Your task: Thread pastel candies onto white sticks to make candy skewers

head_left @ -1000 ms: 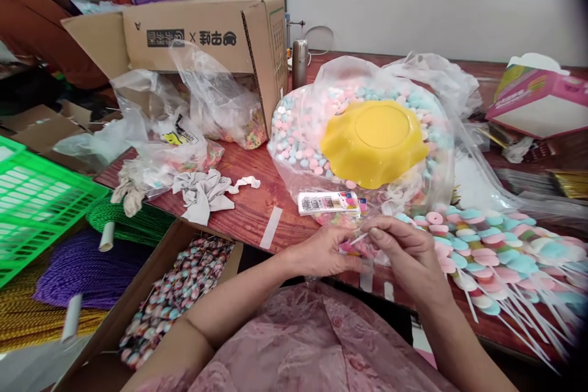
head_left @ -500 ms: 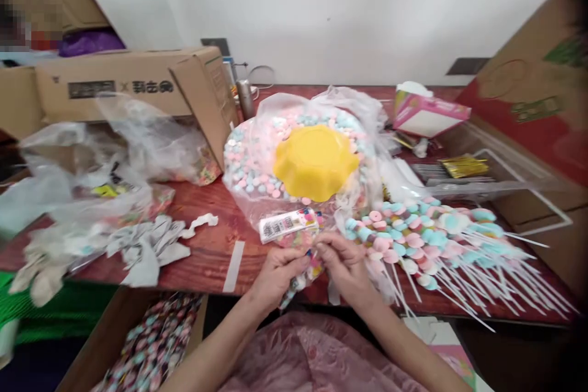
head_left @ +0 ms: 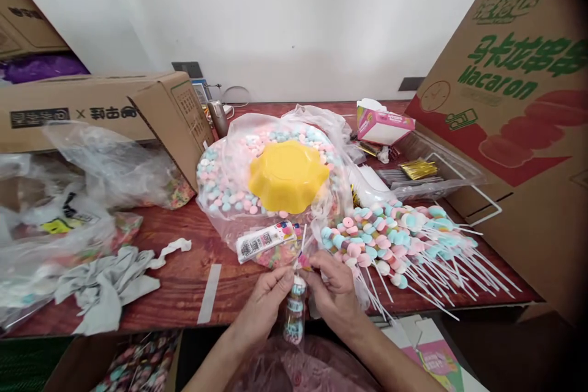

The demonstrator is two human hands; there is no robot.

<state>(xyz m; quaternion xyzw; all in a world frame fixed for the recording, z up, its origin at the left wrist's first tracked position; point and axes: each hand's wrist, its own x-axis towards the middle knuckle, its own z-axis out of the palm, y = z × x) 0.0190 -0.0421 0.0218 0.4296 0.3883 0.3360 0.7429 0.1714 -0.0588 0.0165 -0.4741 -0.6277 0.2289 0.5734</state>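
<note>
Between my two hands is a candy skewer (head_left: 294,313) in a clear printed wrapper, its blue, white and pink sweets hanging downward and its white stick pointing up. My left hand (head_left: 261,301) pinches the gathered neck of the wrapper from the left. On the other side, my right hand (head_left: 334,286) is closed at the same neck; its fingertips are partly hidden. Just beyond my hands lies a stack of flat printed wrappers (head_left: 264,242). To the right is a pile of unwrapped candy skewers (head_left: 390,236) with white sticks.
A yellow scalloped bowl (head_left: 289,176) rests on a plastic bag of pastel sweets (head_left: 220,180). A clear tray (head_left: 452,173) with gold and silver ties stands back right, beside a large carton (head_left: 519,128). Crumpled gloves (head_left: 113,285), plastic bags (head_left: 105,165) and a cardboard box (head_left: 169,128) are at left.
My view has swung to the right. The wrapped skewer, tilted and largely covered by my fingers before, now hangs upright with its stick upward, both hands at the wrapper's neck.
</note>
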